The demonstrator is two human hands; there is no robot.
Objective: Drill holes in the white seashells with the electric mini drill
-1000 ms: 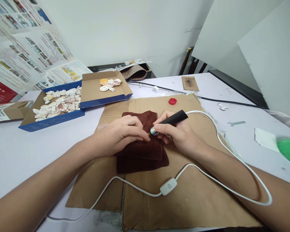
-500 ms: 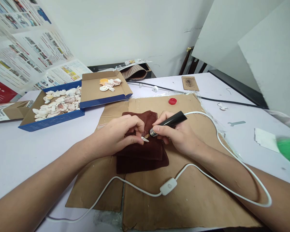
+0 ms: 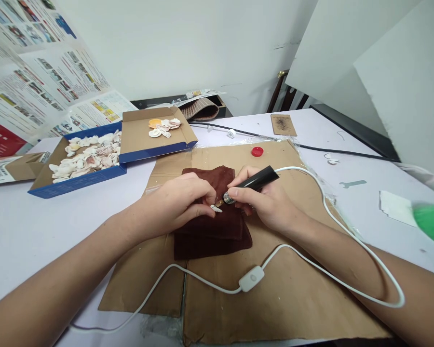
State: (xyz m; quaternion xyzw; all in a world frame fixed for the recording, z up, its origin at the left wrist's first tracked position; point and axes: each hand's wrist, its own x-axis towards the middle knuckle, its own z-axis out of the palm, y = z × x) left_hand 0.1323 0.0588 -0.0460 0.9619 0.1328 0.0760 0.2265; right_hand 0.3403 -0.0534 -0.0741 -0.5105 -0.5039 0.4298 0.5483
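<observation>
Our left hand pinches a shell on the cloth. Our right hand grips the tool, tip at the shell.

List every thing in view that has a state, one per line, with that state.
left hand: shut, pinching a small shell over the cloth
right hand: shut on the black rotary tool, tip at the shell
brown cloth: folded, flat on the cardboard
white cord: plugged into the tool, looped
inline switch: position cannot be told
left box: open, holding many shells
right box: open, a few shells
red cap: lying loose
</observation>
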